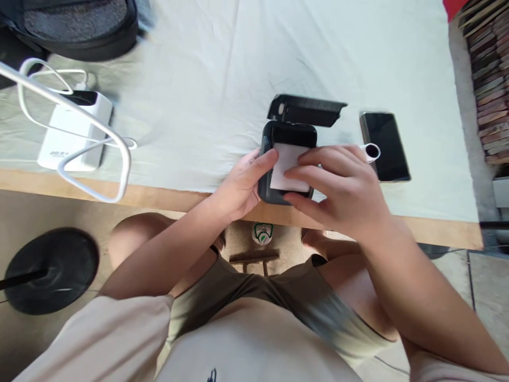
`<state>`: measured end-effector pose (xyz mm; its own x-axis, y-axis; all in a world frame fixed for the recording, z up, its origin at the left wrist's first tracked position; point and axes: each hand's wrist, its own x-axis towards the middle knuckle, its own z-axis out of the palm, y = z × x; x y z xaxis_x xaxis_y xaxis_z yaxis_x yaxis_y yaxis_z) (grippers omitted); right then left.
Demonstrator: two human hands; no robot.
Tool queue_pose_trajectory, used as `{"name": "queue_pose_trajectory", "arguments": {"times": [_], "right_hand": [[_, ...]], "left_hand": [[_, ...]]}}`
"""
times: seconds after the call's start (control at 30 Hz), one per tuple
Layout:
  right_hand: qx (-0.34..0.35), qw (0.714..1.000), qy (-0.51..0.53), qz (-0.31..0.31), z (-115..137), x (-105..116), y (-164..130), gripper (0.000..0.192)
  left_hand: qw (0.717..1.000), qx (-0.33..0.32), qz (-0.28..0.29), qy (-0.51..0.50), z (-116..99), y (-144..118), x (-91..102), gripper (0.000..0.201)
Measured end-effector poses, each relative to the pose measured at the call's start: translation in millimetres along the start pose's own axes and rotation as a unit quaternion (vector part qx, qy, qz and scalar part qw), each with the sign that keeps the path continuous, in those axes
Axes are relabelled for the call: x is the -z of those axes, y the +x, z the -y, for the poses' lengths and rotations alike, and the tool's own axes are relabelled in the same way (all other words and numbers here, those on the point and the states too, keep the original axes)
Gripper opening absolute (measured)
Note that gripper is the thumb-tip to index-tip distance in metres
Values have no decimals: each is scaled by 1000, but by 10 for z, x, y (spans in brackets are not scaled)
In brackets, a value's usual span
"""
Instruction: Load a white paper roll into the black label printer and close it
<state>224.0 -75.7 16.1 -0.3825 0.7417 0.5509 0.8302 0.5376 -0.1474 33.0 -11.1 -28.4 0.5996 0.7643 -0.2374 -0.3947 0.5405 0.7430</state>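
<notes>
Covering the table is a pale cloth, with bare floor below. Near its front edge lies the small dark printer, long axis pointing away from the person, lid raised at the far end. The left hand grips its side; the right hand pinches the white paper. Markings on the power bank are unreadable.

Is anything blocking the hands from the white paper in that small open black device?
Nothing visible. The left hand grips the side of the black device, and the right hand already has its fingers on the white paper. The lid is flipped back, clear of them.
</notes>
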Motion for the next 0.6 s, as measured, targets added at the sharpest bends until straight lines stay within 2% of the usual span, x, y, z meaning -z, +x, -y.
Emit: {"name": "queue_pose_trajectory", "arguments": {"times": [0.07,0.17,0.23,0.3,0.4,0.5,0.6], "right_hand": [[-16,999,42,-12,-25,9,-6,21],[-84,986,85,-119,-97,21,0,10],[-141,970,113,-161,-138,6,-8,7],[-202,957,157,-138,-155,-35,-32,23],[-272,932,231,-64,-137,-140,-85,45],[-292,907,303,-10,-106,-276,-134,62],[-273,903,331,26,-91,-387,-170,69]], "left_hand": [[1000,12,-1,11,-18,2,0,56],[1000,14,-7,25,-33,1,-10,65],[999,7,-9,33,-32,-4,-14,72],[999,2,-5,37,-28,-17,-12,77],[999,-6,4,47,-26,-48,-4,81],[998,-10,8,57,-29,-78,-4,75],[998,-17,7,68,-23,-89,-6,70]]}}
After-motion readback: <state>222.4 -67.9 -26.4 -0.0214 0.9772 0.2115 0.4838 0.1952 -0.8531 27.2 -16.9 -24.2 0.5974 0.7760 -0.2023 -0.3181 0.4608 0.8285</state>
